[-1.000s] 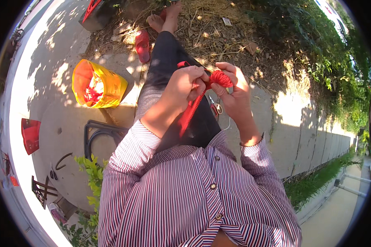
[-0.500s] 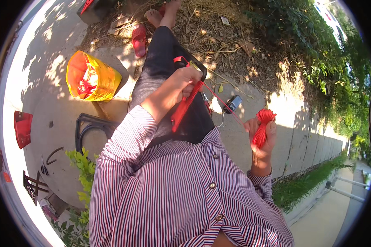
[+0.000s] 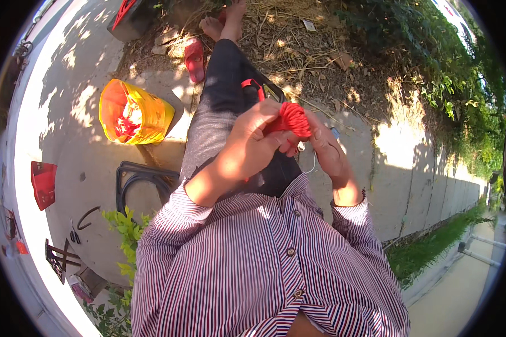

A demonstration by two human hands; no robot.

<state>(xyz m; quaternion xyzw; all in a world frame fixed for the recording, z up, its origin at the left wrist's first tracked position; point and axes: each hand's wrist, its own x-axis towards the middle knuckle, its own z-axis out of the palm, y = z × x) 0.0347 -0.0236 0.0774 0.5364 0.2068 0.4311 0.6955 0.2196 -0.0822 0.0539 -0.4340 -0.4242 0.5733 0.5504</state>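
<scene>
My left hand and my right hand meet above my lap at a bundle of red cord. The bundle's looped end faces up between them. My right fingers are closed round its right side, and my left thumb and fingers pinch red cord at its left side. The knitted-looking red strip in the earlier view is mostly hidden behind my left hand and wrist. Just beyond my left hand, a red band loops at a dark frame by my leg.
A yellow bag holding red and white material stands on the left. Near it lie a red slipper, a black frame-like object, scissors and a red container. Dry straw and bushes lie ahead.
My right hand has come in from the right with the red cord bundle and now meets my left hand. The taut cord between them no longer shows.
</scene>
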